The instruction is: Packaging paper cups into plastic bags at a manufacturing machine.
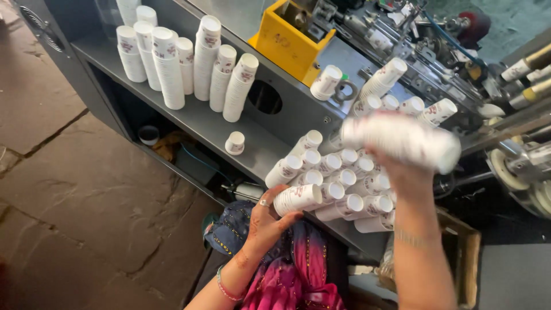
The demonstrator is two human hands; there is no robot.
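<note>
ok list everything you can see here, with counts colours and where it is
upright cup stacks: about eight, white with small print, left end of the shelf
single cup: one, white, upside down on the shelf, apart from the stacks
lying cup stacks: a heap, too many to count, white, right part of the shelf
shelf: one, grey metal, runs along the machine front
yellow housing: one, on top of the machine
stone floor: grey-brown slabs, left
left hand: grips a short cup stack lying at the shelf edge
right hand: lifts a long cup stack, blurred, above the heap

White paper cups (pixel 321 172) with reddish print, yellow box (pixel 287 43), grey shelf (pixel 195 123).
</note>
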